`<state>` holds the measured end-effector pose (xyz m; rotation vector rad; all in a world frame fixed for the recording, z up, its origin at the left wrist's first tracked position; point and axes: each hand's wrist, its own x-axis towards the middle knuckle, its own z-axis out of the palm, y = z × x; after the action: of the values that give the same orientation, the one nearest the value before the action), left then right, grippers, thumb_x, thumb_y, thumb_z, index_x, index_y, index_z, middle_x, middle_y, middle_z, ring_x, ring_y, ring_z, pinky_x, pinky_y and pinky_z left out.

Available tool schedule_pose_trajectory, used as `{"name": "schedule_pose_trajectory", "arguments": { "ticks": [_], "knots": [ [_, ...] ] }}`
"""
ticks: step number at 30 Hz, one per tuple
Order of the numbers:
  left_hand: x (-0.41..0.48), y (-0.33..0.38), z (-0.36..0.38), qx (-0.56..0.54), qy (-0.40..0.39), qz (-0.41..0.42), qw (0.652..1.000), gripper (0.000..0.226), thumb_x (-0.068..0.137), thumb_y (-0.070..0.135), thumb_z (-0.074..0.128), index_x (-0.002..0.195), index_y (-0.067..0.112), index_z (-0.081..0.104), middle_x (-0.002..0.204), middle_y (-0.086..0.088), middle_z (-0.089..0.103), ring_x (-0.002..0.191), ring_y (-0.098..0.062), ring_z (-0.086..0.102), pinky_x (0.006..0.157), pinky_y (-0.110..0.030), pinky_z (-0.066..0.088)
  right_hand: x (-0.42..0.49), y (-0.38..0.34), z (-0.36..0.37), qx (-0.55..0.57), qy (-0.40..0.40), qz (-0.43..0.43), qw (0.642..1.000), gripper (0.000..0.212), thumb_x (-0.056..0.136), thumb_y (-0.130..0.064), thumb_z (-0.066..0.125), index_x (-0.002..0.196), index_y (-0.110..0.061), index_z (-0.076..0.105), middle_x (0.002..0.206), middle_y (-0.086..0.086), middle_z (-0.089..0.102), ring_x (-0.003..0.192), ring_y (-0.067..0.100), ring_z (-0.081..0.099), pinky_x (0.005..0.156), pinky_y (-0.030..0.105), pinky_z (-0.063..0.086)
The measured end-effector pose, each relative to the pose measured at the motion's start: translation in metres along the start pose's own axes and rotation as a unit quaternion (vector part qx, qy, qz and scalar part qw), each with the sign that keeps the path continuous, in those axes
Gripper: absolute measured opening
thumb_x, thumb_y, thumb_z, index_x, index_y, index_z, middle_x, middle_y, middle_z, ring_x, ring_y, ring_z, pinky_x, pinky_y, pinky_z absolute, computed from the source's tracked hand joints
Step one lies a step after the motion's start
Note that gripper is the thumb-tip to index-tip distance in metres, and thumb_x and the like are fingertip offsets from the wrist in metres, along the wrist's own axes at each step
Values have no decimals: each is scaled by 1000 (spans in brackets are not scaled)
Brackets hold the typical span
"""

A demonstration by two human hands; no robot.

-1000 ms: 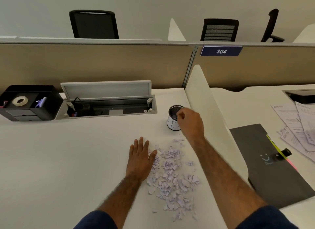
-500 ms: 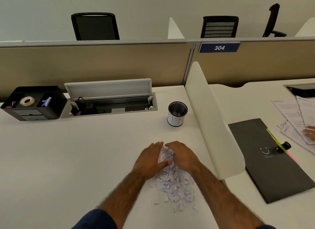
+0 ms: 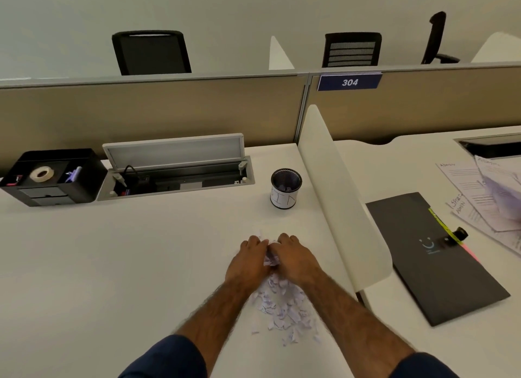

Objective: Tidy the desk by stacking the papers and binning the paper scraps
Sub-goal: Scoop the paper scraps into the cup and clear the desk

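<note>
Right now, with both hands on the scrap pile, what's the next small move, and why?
Probably lift the clump and carry it forward to the bin. The left hand and right hand are cupped together around paper scraps, and the bin stands open-topped just beyond them.

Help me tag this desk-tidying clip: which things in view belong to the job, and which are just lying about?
Job: pile of small white paper scraps; black mesh cup with white label; loose white printed papers; left hand and right hand, cupped round the scraps.

Lying about: black plastic desk organiser; open grey cable tray; dark grey folder; black office chairs.
</note>
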<state>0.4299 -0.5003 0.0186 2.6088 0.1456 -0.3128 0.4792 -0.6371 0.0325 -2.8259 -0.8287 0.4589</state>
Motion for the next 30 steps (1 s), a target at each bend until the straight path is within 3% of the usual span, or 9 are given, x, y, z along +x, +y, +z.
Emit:
{"name": "schedule_pose_trajectory", "arguments": {
  "ticks": [4, 7, 12, 17, 19, 22, 26, 30],
  "knots": [
    [3, 6, 1, -26, 18, -22, 999, 21, 96, 23, 53, 114, 21, 63, 116, -4, 57, 103, -20, 56, 86, -37, 53, 1, -2, 4, 21, 36, 22, 999, 17, 95, -20, 53, 108, -16, 62, 108, 6, 52, 100, 23, 53, 68, 30, 40],
    [5, 5, -1, -51, 30, -34, 998, 16, 96, 19, 46, 95, 18, 62, 104, -7, 59, 93, -22, 59, 75, -32, 48, 2, 2, 5, 48, 51, 44, 997, 15, 94, -17, 50, 99, -14, 64, 102, 7, 53, 94, 24, 55, 68, 31, 42],
    [14, -3, -15, -103, 62, -32, 992, 16, 95, 11, 56, 101, 9, 70, 105, -8, 65, 95, -20, 62, 79, -28, 48, 1, 10, 8, 86, 67, 85, 990, 20, 91, -6, 47, 94, -14, 65, 100, 6, 54, 91, 21, 54, 72, 32, 46],
    [28, 10, -48, -187, 93, -30, 977, 11, 95, 16, 68, 98, 6, 71, 95, -2, 67, 79, -10, 63, 63, -10, 44, -3, 10, 11, 100, 78, 86, 988, 20, 92, -6, 47, 95, -15, 64, 99, 4, 53, 89, 19, 51, 65, 29, 40],
    [40, 21, -63, -205, 102, -26, 973, 17, 95, 25, 70, 94, 8, 71, 90, -3, 70, 77, -14, 66, 66, -16, 50, -4, 10, 13, 91, 88, 80, 989, 20, 92, -4, 47, 96, -14, 64, 99, 4, 53, 85, 17, 47, 61, 27, 35],
    [69, 42, -85, -189, 103, -20, 976, 14, 96, 22, 69, 98, 9, 71, 91, -4, 71, 80, -16, 66, 72, -24, 53, -6, 10, 12, 85, 98, 75, 989, 18, 93, -4, 49, 99, -13, 63, 100, 4, 54, 85, 16, 45, 57, 24, 31],
    [123, 69, -107, -110, 115, 4, 987, 14, 93, 16, 69, 103, 7, 72, 101, -10, 72, 92, -25, 67, 85, -38, 57, -8, 8, 8, 81, 92, 78, 989, 21, 93, -4, 48, 107, -12, 61, 107, 7, 53, 98, 21, 52, 66, 28, 36],
    [161, 94, -118, -14, 79, 6, 997, 20, 91, 12, 68, 109, 5, 71, 111, -13, 70, 104, -28, 64, 82, -32, 50, -10, 10, 6, 78, 88, 73, 990, 23, 95, -5, 48, 113, -12, 60, 113, 8, 52, 104, 23, 51, 70, 29, 34]
  ]
}}
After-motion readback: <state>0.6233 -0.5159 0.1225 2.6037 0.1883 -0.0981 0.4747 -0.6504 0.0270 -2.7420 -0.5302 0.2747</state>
